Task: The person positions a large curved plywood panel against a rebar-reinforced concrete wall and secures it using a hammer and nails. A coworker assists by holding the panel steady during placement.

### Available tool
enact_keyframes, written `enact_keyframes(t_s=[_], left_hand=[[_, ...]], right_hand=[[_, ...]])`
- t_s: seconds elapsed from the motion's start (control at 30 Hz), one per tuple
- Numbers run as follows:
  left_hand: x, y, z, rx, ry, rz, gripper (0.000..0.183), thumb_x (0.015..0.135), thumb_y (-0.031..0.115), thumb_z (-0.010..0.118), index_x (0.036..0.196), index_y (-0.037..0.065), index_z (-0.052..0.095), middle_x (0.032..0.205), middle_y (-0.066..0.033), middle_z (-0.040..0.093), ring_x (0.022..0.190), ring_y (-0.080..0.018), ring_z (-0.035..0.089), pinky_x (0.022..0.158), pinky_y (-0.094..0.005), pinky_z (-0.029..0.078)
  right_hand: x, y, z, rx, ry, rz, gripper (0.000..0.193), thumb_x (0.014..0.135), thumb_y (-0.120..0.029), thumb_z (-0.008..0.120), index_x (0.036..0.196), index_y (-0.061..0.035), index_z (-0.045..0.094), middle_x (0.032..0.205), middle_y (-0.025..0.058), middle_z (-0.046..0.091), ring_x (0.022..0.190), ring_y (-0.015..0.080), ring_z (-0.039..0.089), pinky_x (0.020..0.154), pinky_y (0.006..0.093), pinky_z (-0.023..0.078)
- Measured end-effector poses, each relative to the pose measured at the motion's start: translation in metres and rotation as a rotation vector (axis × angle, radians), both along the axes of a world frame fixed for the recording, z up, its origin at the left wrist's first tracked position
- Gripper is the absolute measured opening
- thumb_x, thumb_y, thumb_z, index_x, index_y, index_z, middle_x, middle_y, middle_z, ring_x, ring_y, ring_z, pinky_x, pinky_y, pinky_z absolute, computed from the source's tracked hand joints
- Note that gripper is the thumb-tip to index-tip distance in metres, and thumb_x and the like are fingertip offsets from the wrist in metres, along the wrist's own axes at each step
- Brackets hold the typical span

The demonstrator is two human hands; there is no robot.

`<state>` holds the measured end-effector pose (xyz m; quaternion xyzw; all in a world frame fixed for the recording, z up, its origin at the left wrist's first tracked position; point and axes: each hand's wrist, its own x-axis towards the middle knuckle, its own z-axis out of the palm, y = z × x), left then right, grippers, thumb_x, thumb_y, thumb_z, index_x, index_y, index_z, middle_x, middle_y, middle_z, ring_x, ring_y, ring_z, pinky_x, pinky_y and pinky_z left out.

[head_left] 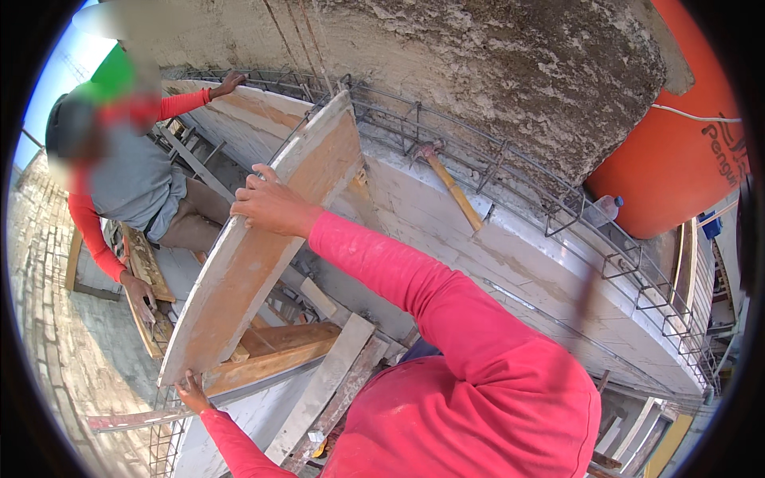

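A long wooden board, smeared with dried cement, stands on edge and slants across the gap between two walls. My right hand is closed over its upper edge, near the middle. At the board's near lower end my left hand grips the corner, fingertips on its face. Beyond my right arm, a claw hammer with a yellowish wooden handle lies on top of the white block wall. A wooden beam sits beneath the board.
A co-worker in a grey shirt with red sleeves is at the left, one hand on the far wall, the other on planks. A rebar cage runs along the wall top. A large orange tank and a plastic bottle stand right.
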<state>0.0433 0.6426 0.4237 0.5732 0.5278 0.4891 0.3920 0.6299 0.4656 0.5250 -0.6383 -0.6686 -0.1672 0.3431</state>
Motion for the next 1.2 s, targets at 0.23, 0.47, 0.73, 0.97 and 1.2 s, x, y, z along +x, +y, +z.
enact_keyframes(t_s=[0.23,0.47,0.73,0.97,1.2], left_hand=[[-0.016,-0.028,-0.009,0.04,0.029,0.04,0.049,0.096,0.017,0.081,0.132,-0.002,0.055,0.128,-0.0154,0.06,0.112,-0.0246,0.065,0.091,-0.0405,0.064],[-0.011,-0.041,-0.015,0.052,0.023,0.104,0.048,0.096,0.015,0.081,0.133,-0.004,0.056,0.128,-0.0166,0.058,0.109,-0.0242,0.064,0.089,-0.0374,0.066],[0.026,-0.018,-0.003,0.171,0.208,0.195,0.063,0.092,0.015,0.086,0.139,-0.009,0.053,0.135,-0.0199,0.057,0.114,-0.0267,0.064,0.087,-0.0386,0.067],[0.027,-0.002,-0.001,0.092,0.214,0.166,0.066,0.091,0.02,0.087,0.14,-0.01,0.053,0.135,-0.0202,0.057,0.114,-0.0264,0.064,0.084,-0.0372,0.067],[0.024,0.001,-0.004,0.082,0.062,0.098,0.062,0.092,0.016,0.086,0.138,-0.007,0.052,0.133,-0.0179,0.055,0.112,-0.0247,0.063,0.086,-0.0386,0.065]], right_hand=[[-0.007,-0.04,-0.019,0.195,0.038,0.045,0.027,0.085,-0.016,0.079,0.111,-0.0193,0.073,0.103,-0.0011,0.063,0.119,0.0224,0.06,0.13,0.0625,0.022],[-0.013,-0.055,-0.019,0.252,0.065,-0.054,0.044,0.078,-0.025,0.087,0.117,-0.0187,0.069,0.116,0.0017,0.06,0.13,0.0284,0.053,0.126,0.0736,0.021],[0.007,0.011,-0.006,0.17,-0.048,-0.124,0.052,0.071,-0.031,0.092,0.116,-0.0175,0.069,0.117,0.0032,0.059,0.135,0.0307,0.047,0.12,0.0839,0.016],[0.017,0.033,-0.021,0.191,0.055,-0.076,0.07,0.074,-0.031,0.092,0.135,-0.0169,0.06,0.137,0.0094,0.053,0.14,0.0355,0.044,0.125,0.075,0.019],[0.075,-0.021,-0.119,0.312,0.95,-0.49,0.083,0.098,-0.019,0.072,0.161,0.0049,0.025,0.161,0.0312,0.033,0.154,0.0473,0.029,0.127,0.0517,0.028]])
